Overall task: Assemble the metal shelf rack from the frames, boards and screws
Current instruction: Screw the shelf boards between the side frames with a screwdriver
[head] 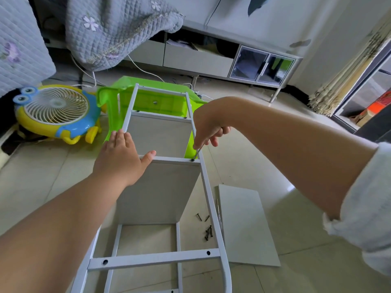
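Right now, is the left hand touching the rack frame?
Touching. The head view shows the left hand lying flat on the rack frame, fingers on the left rail and thumb on the crossbar, no gap visible.

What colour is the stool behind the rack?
Bright green stool, clearest in the head view.

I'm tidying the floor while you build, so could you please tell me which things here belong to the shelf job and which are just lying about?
For the job: metal frame, fitted boards, spare board, loose screws, screwdriver in the right hand; left hand steadies the frame.

Lying about: fan, green stool, quilt, white cable.
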A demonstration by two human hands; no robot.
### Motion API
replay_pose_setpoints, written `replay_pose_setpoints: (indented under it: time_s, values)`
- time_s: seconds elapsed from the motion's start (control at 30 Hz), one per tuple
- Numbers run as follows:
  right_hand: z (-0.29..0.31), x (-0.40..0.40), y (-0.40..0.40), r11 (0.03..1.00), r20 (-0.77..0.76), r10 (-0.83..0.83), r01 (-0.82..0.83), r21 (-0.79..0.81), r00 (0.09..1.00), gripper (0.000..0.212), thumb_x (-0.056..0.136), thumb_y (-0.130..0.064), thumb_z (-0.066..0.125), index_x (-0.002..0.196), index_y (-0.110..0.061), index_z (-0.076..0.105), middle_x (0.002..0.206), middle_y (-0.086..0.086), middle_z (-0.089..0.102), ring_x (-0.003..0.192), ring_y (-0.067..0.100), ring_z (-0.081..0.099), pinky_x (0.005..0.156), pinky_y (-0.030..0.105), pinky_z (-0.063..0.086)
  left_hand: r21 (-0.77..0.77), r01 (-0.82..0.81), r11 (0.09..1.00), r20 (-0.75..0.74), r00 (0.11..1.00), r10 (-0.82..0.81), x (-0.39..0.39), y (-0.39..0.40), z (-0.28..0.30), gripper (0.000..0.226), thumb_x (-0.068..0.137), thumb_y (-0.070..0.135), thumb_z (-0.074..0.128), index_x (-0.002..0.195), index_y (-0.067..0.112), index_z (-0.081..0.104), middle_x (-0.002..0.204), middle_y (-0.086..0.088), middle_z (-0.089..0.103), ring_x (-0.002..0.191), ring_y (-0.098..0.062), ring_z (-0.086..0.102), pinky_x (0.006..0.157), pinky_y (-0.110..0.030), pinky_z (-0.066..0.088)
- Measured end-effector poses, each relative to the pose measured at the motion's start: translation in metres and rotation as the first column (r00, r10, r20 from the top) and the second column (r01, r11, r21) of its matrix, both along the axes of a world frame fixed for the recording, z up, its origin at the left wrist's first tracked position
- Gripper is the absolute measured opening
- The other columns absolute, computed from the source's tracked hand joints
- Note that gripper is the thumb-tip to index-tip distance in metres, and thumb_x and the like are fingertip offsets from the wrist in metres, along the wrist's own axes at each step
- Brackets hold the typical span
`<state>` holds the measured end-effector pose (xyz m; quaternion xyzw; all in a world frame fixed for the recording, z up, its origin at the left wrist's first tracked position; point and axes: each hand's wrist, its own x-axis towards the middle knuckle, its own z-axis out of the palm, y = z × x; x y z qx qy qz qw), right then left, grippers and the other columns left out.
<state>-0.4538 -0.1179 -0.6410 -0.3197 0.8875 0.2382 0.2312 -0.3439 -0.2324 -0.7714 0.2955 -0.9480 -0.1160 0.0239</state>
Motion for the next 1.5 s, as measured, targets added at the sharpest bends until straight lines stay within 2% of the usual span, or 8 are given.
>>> replay_pose_setpoints:
  time_s: [0.17, 0.33, 0.6, 0.83, 0.93, 1.1, 1.27, 1.5]
  values:
    - [0.001, 0.014, 0.009, 0.934, -0.247, 0.358, -0.345, 0.093, 0.901, 0.031, 0.089, -0.013, 0.05, 0.058, -0.009, 0.05, 0.056, -0.003, 0.046, 0.056, 0.015, 0.047, 0.046, 0.017, 0.034, -0.003, -0.005, 1.0, -0.018, 1.0, 0.005, -0.002, -0.001, 0.0, 0.084, 0.092, 0.057, 0.028, 0.146, -0.003, 0.005, 0.155, -0.018, 0.004, 0.144, -0.027, 0.002, 0.116, -0.036, 0.005]
    - [0.001, 0.019, 0.014, 0.849, -0.326, 0.529, -0.492, 0.194, 0.784, 0.018, 0.095, -0.017, 0.045, 0.096, -0.007, 0.06, 0.068, 0.001, 0.042, 0.075, 0.022, 0.045, 0.064, 0.027, 0.038, -0.025, -0.008, 1.0, -0.014, 1.0, 0.008, -0.003, 0.002, 0.0, 0.084, 0.092, 0.057, 0.027, 0.146, -0.003, 0.004, 0.156, -0.017, 0.004, 0.145, -0.027, 0.001, 0.117, -0.035, 0.005]
    - [0.007, -0.008, 0.006, 0.97, 0.116, -0.222, 0.207, 0.124, 0.968, 0.036, 0.099, -0.016, 0.034, 0.074, -0.002, 0.055, 0.047, -0.001, 0.036, 0.024, 0.007, 0.022, 0.034, 0.007, 0.021, 0.014, 0.004, 1.0, -0.039, 0.999, -0.003, 0.0, 0.002, 0.001, 0.083, 0.092, 0.057, 0.027, 0.147, -0.002, 0.003, 0.156, -0.016, 0.001, 0.145, -0.026, -0.001, 0.117, -0.035, 0.004]
    - [0.001, 0.009, 0.009, 0.977, -0.11, 0.206, -0.199, 0.07, 0.972, 0.034, 0.091, -0.023, 0.054, 0.061, -0.006, 0.051, 0.036, -0.003, 0.05, 0.044, 0.014, 0.043, 0.044, 0.018, 0.038, -0.036, 0.019, 0.999, -0.057, 0.998, -0.021, 0.001, 0.002, -0.002, 0.081, 0.092, 0.057, 0.026, 0.146, -0.002, 0.008, 0.155, -0.017, 0.007, 0.144, -0.027, 0.003, 0.117, -0.037, 0.008]
    - [0.0, 0.013, 0.017, 0.95, -0.196, 0.308, -0.311, 0.013, 0.931, 0.021, 0.088, -0.014, 0.052, 0.088, 0.001, 0.066, 0.07, 0.009, 0.064, 0.071, 0.019, 0.045, 0.052, 0.022, 0.033, -0.135, 0.067, 0.988, -0.056, 0.996, -0.076, 0.004, 0.004, 0.004, 0.07, 0.096, 0.051, 0.022, 0.147, 0.003, 0.013, 0.156, -0.012, 0.009, 0.145, -0.022, 0.005, 0.116, -0.038, 0.005]
    - [-0.002, 0.005, 0.066, 0.931, -0.244, 0.136, -0.208, -0.299, 0.96, 0.023, 0.09, -0.013, 0.043, 0.089, 0.0, 0.062, 0.09, 0.015, 0.061, 0.089, 0.029, 0.053, 0.069, 0.028, 0.043, -0.461, 0.402, 0.791, -0.12, 0.855, -0.504, 0.002, 0.004, 0.001, 0.053, 0.084, 0.03, 0.037, 0.116, -0.005, 0.061, 0.114, -0.02, 0.065, 0.107, -0.033, 0.062, 0.087, -0.054, 0.047]
    - [-0.093, -0.003, 0.159, 0.898, -0.176, -0.173, 0.082, -0.432, 0.969, 0.025, 0.091, -0.015, 0.044, 0.099, -0.006, 0.066, 0.107, 0.012, 0.065, 0.102, 0.029, 0.058, 0.082, 0.03, 0.045, -0.351, 0.554, 0.755, 0.142, 0.829, -0.542, -0.007, 0.033, 0.006, 0.054, 0.102, 0.028, 0.018, 0.149, 0.013, -0.004, 0.157, -0.002, -0.002, 0.145, -0.013, -0.002, 0.116, -0.031, -0.002]
    - [-0.243, 0.04, 0.208, 0.824, 0.1, -0.404, 0.409, -0.392, 0.909, 0.026, 0.09, -0.01, 0.042, 0.103, -0.005, 0.063, 0.11, 0.013, 0.063, 0.1, 0.029, 0.059, 0.069, 0.024, 0.039, -0.258, 0.418, 0.871, 0.007, 0.902, -0.431, -0.024, 0.071, -0.005, 0.052, 0.099, 0.031, 0.018, 0.147, 0.01, 0.019, 0.154, -0.005, 0.022, 0.143, -0.018, 0.016, 0.113, -0.033, 0.01]
